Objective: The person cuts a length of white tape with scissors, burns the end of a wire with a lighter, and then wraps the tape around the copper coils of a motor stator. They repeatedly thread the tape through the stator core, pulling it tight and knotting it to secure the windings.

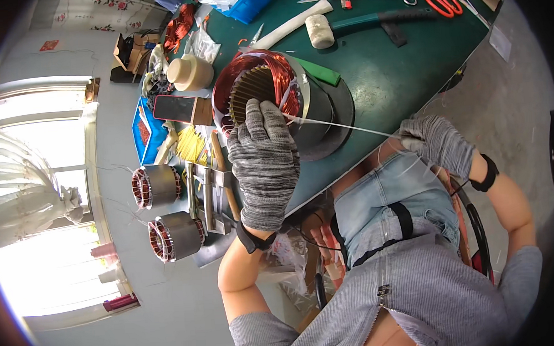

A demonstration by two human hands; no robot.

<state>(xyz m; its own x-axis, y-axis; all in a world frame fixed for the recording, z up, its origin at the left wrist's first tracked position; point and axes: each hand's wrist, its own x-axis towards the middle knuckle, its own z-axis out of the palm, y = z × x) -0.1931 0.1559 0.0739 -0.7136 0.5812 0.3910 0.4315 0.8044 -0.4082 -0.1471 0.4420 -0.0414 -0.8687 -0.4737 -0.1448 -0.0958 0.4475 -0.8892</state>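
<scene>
A motor stator [314, 108] lies on a round dark base on the green table, its bore facing left. Red-brown copper windings [282, 72] bulge around its slotted core. My left hand [264, 158], in a grey striped glove, lies against the near side of the windings with its fingers stretched over the bore's edge; its thumb is hidden. From the windings a white lacing cord [350, 126] runs taut to the right. My right hand [437, 142], gloved alike, is closed on that cord out beyond the table edge, and a loose length hangs below it.
Two smaller stators [179, 236] stand at the left. Near them are a phone [174, 108], yellow sleeving [191, 145] and a cream plastic piece [190, 73]. A mallet [320, 31], red-handled scissors [440, 0] and a green strip [318, 70] lie on the far side.
</scene>
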